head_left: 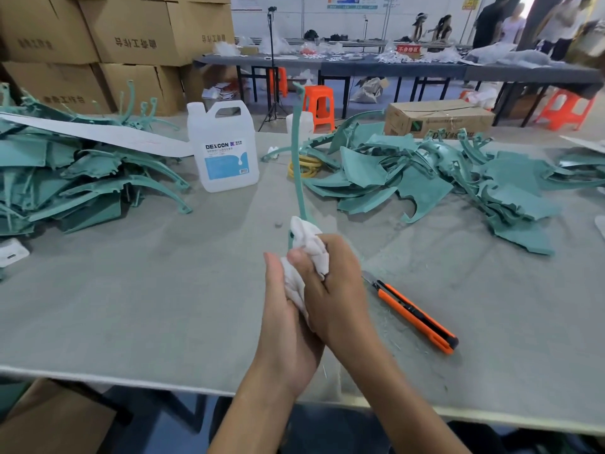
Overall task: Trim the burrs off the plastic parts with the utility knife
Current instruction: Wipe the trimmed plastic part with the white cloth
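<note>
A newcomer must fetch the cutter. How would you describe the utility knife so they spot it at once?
Find the grey felt-covered worktable heaped with teal plastic parts. Near its front edge, just right of the right hand gripping a white cloth, lies the orange-and-black utility knife. It is the only orange item on that table.

A factory workshop, set up for finishing moulded parts. Heaps of teal plastic parts (425, 181) cover the left and right of a long grey surface (131, 306), with an orange utility knife (415, 317) at lower right. Brown cardboard boxes (114, 44) are stacked at upper left. Across the top stand more work tables (393, 68) strewn with white pieces, orange plastic stools (319, 106) beneath, and people (491, 24) standing at upper right.
</note>
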A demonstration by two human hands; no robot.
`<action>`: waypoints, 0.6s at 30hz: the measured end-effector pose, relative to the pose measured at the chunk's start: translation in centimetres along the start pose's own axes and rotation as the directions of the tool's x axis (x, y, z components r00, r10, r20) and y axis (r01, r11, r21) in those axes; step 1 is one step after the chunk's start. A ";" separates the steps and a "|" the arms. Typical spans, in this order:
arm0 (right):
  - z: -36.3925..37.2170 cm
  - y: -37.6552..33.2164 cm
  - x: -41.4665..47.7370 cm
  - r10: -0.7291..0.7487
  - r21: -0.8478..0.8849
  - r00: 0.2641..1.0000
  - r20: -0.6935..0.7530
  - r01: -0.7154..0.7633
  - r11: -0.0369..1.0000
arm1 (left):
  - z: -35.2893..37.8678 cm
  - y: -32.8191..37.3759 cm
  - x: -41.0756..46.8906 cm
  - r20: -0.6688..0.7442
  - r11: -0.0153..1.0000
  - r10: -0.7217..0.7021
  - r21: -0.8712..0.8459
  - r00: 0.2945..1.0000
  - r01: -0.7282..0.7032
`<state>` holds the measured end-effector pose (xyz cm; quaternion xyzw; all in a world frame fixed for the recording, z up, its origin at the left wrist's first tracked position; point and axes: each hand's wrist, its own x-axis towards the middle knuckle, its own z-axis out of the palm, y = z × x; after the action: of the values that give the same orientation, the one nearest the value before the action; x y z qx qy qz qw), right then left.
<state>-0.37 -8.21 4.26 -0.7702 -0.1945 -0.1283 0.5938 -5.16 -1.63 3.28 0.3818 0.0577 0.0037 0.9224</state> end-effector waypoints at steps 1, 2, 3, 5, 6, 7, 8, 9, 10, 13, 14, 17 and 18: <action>0.1 0.0 0.2 -0.007 -0.001 1.000 -0.016 0.007 1.000 | -0.2 0.1 0.0 0.011 1.000 0.004 -0.021 1.000 -0.004; 0.2 0.0 0.0 0.010 0.014 0.999 -0.034 -0.009 1.000 | 0.0 0.4 -0.2 0.016 0.999 0.006 -0.034 1.000 -0.005; 0.3 0.0 -0.2 0.027 0.020 0.998 -0.051 -0.026 0.999 | 0.0 0.8 -0.5 0.002 0.999 0.013 -0.037 1.000 -0.012; 0.8 0.1 -1.7 -0.002 -0.004 0.998 -0.063 0.001 1.000 | -0.1 1.5 -0.7 -0.021 0.996 0.028 -0.080 0.999 -0.029; 1.2 0.0 -2.7 -0.044 -0.024 0.998 -0.045 0.043 0.999 | 0.0 1.8 -0.6 -0.047 0.994 0.046 -0.099 0.998 -0.050; 1.5 -0.2 -3.5 -0.076 -0.031 0.997 -0.010 0.076 0.997 | -0.3 1.9 -0.5 -0.061 0.992 0.073 -0.094 0.995 -0.079; 1.6 -0.4 -3.8 -0.080 -0.033 0.997 0.017 0.080 0.996 | -0.3 1.9 -0.6 -0.067 0.994 0.074 -0.073 0.995 -0.078; 1.5 -0.2 -3.4 -0.066 -0.034 0.998 0.016 0.067 0.997 | -0.2 1.9 -0.8 -0.068 0.998 0.061 -0.021 0.996 -0.063; 1.3 0.1 -2.4 -0.044 -0.050 0.999 -0.014 0.043 0.998 | 0.3 1.6 -1.3 -0.077 0.997 0.058 0.048 0.995 -0.054; -0.7 1.3 2.9 0.094 -0.163 0.992 -0.079 -0.106 0.981 | 0.4 -0.1 -2.8 0.012 0.986 0.065 0.153 0.998 -0.066; -1.6 1.6 4.4 0.141 -0.200 0.987 -0.080 -0.155 0.967 | 0.2 -0.4 -3.2 -0.013 0.989 0.055 0.136 0.998 -0.053; -2.4 1.7 4.6 0.156 -0.234 0.985 -0.071 -0.169 0.957 | -0.7 -0.3 -3.2 -0.055 0.992 0.047 0.117 0.997 -0.041; -1.8 1.5 3.2 0.112 -0.238 0.992 -0.050 -0.121 0.964 | -0.7 0.1 -2.9 -0.054 0.992 0.040 0.123 0.998 -0.033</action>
<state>3.23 -9.75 4.83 -0.8440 -0.1211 -0.1296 0.5061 -8.15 -1.21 3.19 0.4384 0.0770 0.0279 0.8950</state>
